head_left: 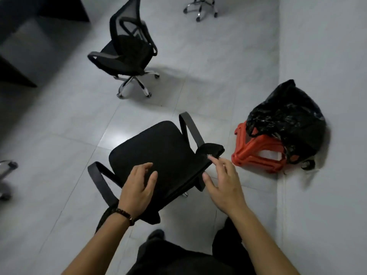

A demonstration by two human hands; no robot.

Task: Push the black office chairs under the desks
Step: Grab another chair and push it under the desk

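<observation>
A black office chair stands right in front of me, seen from above, its seat and both armrests showing. My left hand hovers over the top of its backrest with fingers spread. My right hand is open beside the backrest's right end, fingertips near it. Whether either hand touches the chair is unclear. A second black mesh chair on a chrome wheeled base stands farther off, up and to the left. Dark desks fill the upper left corner.
A black plastic bag lies over stacked red plastic stools against the white wall on the right. A chrome chair base shows at the top, another chair's wheels at the left edge. The floor is pale tile.
</observation>
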